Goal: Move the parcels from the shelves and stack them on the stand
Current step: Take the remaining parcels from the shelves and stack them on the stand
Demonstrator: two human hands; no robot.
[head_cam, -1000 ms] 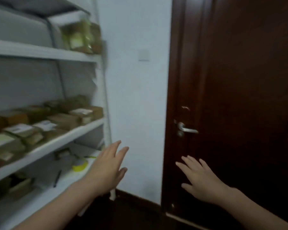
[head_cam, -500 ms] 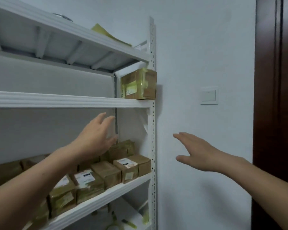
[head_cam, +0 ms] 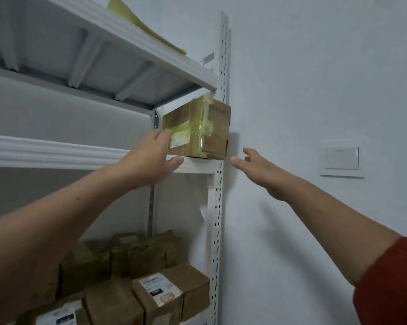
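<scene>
The left hand (head_cam: 151, 158), fingers spread, had risen to the yellow-taped brown cardboard parcel (head_cam: 197, 130) at the right end of the white metal shelf (head_cam: 57, 151), fingertips at its labelled face. The right hand (head_cam: 256, 167) hung open just beside the parcel, not touching. The label's print was too blurred to read. A moment before, both hands were lower.

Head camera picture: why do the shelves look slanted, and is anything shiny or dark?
Head view: the wide lens splays the shelves; tape on the top parcel glints; its shadow falls on the wall; the lower parcels sit dimmer.
</scene>
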